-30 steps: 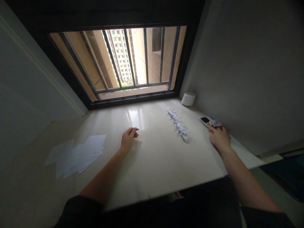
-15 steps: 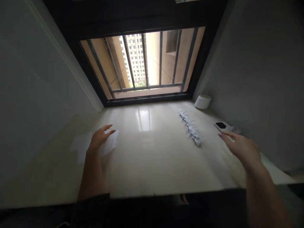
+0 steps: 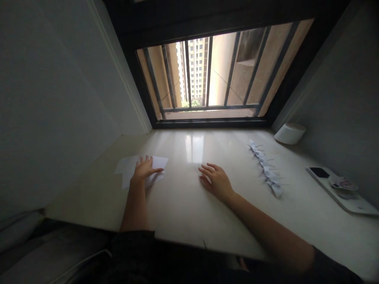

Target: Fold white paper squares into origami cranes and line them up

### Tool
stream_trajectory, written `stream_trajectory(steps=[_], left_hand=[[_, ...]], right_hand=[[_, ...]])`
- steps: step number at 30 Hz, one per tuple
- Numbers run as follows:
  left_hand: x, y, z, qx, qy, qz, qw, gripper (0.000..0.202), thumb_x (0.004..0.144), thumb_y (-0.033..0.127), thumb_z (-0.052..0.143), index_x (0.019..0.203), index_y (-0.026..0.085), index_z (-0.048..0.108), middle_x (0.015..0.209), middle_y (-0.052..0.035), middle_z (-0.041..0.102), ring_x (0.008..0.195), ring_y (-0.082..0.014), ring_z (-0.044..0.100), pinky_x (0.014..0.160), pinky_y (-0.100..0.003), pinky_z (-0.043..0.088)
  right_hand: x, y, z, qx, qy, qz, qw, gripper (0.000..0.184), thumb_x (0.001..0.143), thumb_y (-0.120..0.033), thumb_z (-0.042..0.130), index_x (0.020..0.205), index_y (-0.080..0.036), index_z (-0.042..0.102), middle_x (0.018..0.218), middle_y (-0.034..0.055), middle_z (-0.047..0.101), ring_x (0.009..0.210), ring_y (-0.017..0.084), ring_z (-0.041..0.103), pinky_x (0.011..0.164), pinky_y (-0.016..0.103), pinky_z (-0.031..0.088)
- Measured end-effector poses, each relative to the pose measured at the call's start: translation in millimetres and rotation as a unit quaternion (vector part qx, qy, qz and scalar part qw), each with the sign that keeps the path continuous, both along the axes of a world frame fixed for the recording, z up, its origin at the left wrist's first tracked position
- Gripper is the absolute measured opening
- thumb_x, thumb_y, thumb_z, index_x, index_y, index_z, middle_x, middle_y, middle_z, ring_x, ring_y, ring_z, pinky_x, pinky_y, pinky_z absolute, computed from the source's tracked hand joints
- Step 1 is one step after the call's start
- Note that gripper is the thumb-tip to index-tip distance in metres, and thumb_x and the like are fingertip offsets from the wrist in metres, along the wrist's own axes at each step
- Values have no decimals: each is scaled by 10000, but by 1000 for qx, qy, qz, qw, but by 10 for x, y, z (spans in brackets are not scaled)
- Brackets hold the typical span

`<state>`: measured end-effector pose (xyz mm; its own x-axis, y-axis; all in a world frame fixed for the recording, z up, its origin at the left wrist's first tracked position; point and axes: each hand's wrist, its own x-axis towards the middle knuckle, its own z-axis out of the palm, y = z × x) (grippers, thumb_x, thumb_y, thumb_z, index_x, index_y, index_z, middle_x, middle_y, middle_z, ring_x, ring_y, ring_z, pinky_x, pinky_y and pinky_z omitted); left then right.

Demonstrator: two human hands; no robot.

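Note:
My left hand [image 3: 144, 169] rests with fingers spread on loose sheets of white paper [image 3: 160, 162] at the left of the pale counter. Parts of the sheets are hidden under it. My right hand [image 3: 217, 181] is over the middle of the counter, fingers stretched toward the left and slightly bent, holding nothing. To its right runs a row of folded white paper pieces [image 3: 266, 167] with thin pointed tips, resembling paper cranes. They stand close together in a slanting line, apart from both hands.
A white phone [image 3: 342, 191] with a clear decorated grip on its back lies at the right. Near the window's right corner sits a white rounded container [image 3: 290, 133]. The dark-framed barred window [image 3: 211, 124] bounds the back, and walls rise on both sides.
My right hand has left the phone's side and come left to the middle of the counter. My left hand has lowered onto the paper with its fingers spreading. The view has shifted left.

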<state>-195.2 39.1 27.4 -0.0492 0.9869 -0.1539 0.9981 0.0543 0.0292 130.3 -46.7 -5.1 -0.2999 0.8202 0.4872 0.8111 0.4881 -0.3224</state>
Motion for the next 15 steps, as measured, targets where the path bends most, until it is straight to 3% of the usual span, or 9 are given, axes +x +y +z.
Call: stream_trajectory(steps=[5,10,13,15], left_hand=[[-58,27,-30,20,1,-18,1000,888,559,752,589,1253,200,542,1487,-141,285,1368,-422,144,1047,-515,183],[-58,9,16,57,-38,-2,998,739,506,673,690,1083,213,659,1307,-131,534,1264,-392,373,980,-430,299],[45,-11,122,141,-115,30,983,674,494,661,708,973,187,701,1085,-149,650,1074,-381,536,897,-417,358],[220,-23,195,223,-238,55,944,712,494,680,699,995,174,686,1039,-142,658,1029,-356,554,864,-403,377]], right_hand=[[88,18,-91,-8,46,-10,999,306,836,-236,542,1128,-240,635,1117,43,671,1077,254,535,919,435,444],[81,13,-86,-8,69,-5,998,289,825,-233,554,1099,-241,645,1065,39,684,1021,250,541,901,429,452],[72,5,-82,-7,84,1,996,281,830,-228,549,1094,-250,642,1061,41,681,1011,248,541,894,433,455],[66,1,-62,-7,100,3,995,280,837,-244,550,1105,-257,631,1065,48,674,1009,250,543,894,441,455]])
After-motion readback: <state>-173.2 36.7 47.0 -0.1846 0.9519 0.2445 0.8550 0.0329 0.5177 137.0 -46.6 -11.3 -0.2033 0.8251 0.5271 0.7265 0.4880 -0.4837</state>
